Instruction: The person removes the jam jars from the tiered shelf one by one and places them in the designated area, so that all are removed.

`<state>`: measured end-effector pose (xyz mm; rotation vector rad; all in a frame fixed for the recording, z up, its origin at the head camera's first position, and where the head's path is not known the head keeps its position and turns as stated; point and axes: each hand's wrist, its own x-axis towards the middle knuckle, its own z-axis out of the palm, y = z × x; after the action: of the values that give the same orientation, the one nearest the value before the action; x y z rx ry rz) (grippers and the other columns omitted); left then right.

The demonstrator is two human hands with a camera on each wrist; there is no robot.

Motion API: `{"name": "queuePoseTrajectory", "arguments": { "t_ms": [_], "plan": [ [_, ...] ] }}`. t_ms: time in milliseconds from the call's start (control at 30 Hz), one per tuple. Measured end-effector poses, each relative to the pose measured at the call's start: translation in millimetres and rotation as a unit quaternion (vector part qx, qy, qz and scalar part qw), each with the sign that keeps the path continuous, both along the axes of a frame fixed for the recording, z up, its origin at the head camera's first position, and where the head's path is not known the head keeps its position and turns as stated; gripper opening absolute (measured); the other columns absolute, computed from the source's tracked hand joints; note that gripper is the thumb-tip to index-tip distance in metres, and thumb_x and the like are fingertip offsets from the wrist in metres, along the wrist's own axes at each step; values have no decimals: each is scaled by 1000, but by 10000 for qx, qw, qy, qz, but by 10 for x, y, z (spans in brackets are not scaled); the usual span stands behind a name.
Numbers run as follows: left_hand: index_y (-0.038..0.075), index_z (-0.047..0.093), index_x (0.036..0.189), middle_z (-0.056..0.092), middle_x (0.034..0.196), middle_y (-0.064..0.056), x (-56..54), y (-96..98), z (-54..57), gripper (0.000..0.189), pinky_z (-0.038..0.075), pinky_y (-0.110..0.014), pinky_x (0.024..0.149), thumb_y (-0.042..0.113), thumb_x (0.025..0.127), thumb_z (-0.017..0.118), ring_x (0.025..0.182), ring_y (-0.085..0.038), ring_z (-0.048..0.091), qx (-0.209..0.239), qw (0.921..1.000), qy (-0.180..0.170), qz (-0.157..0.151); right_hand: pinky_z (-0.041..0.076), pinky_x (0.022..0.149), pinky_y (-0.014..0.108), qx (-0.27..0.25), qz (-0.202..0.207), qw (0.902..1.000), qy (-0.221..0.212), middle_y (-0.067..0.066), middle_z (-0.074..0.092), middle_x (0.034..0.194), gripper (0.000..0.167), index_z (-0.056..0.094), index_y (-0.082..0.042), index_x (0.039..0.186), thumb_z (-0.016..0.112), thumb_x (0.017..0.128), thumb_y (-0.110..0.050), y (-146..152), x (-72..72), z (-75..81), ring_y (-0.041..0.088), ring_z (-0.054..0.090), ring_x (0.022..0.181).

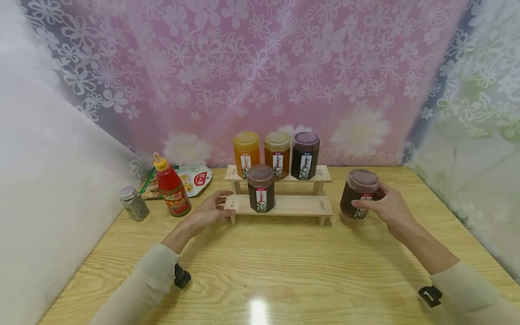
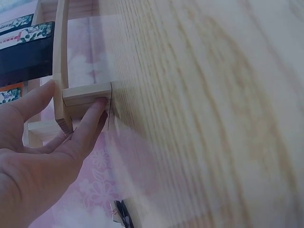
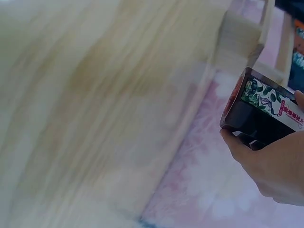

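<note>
My right hand (image 1: pixel 390 207) grips a dark jar (image 1: pixel 350 198) with a pinkish-brown lid, right of a two-step wooden rack (image 1: pixel 300 205). Its thumb crosses the label in the head view. The base of this jar faces the camera in the right wrist view, held off the table. My left hand (image 1: pixel 209 210) holds the left end of the rack's lower step, its thumb at the front edge and fingers around the end by the leg (image 2: pixel 88 95). A similar dark jar (image 1: pixel 261 192) stands left of centre on the lower step.
On the upper step stand a yellow-orange jar (image 1: pixel 246 149), an amber jar (image 1: pixel 278 149) and a dark purple-lidded jar (image 1: pixel 305 155). To the left on the table (image 1: pixel 260 266) are a red sauce bottle (image 1: pixel 171 187), a small glass shaker (image 1: pixel 134 205) and a food packet (image 1: pixel 195 176). A floral curtain (image 1: pixel 260 67) hangs behind.
</note>
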<state>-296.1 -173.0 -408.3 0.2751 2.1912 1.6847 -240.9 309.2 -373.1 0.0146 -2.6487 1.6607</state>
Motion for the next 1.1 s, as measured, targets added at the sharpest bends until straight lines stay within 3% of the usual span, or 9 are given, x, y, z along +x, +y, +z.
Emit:
{"name": "queuePoseTrajectory", "arguments": {
  "t_ms": [200,300,400,533,600,700,800,1000,1100],
  "plan": [
    [9,30,161,30,163,-25,-10,-5,9,74,55,-48,104,10,100,71,141,-42,46,-20,10000,-22,-8,48,96,28,222,-273,9994,44,-19,54,122,85,38,-9,159,82,92,-38,287,-56,-99,-1,49,110],
    [9,30,161,27,164,-25,-14,-5,12,74,55,-47,103,10,99,71,143,-44,43,-29,10000,-21,-4,48,87,18,326,-327,9989,108,-24,53,116,84,38,-7,158,82,92,-36,428,-82,-136,-3,50,107],
    [8,31,161,25,165,-26,-15,-5,14,74,55,-47,103,10,99,72,144,-44,42,-61,10000,-17,3,52,94,27,518,-414,9977,104,-25,51,115,90,33,-4,161,82,93,-36,552,-98,-162,8,52,115],
    [8,31,161,25,165,-26,-15,-3,14,74,55,-48,104,10,99,72,144,-44,42,-85,10000,-28,29,41,111,58,408,-512,9978,-29,-25,48,116,94,26,-3,164,80,94,-36,676,-117,-178,41,41,139],
    [8,31,160,25,165,-26,-17,-2,11,74,55,-48,104,10,99,72,144,-44,42,-87,9999,-31,48,34,115,65,254,-556,9981,-79,-22,48,119,95,24,-3,164,80,94,-34,721,-129,-181,49,31,145],
    [9,31,161,25,165,-25,-20,-4,9,74,55,-48,103,10,99,72,144,-44,42,-88,9999,-41,52,26,119,67,145,-569,9981,-165,1,51,144,97,18,-3,166,78,96,-32,771,-142,-181,51,21,150],
    [9,31,160,24,165,-25,-21,-4,6,73,56,-47,103,10,99,72,144,-44,42,-86,9999,-56,62,22,120,67,139,-574,9980,-240,24,28,165,99,13,-1,166,77,97,-32,810,-161,-183,51,14,152],
    [10,32,160,25,165,-25,-25,-1,4,73,55,-47,103,10,99,72,145,-44,41,-96,9999,-78,74,22,123,61,148,-676,9969,-372,29,13,169,103,5,-3,166,76,97,-33,891,-210,-212,47,9,155],
    [10,31,160,25,165,-25,-30,2,6,73,55,-47,104,10,99,72,144,-44,41,-91,9999,-74,56,37,121,42,271,-748,9960,-407,29,13,169,104,5,-4,166,76,97,-36,943,-239,-232,40,21,154]
  ]
}}
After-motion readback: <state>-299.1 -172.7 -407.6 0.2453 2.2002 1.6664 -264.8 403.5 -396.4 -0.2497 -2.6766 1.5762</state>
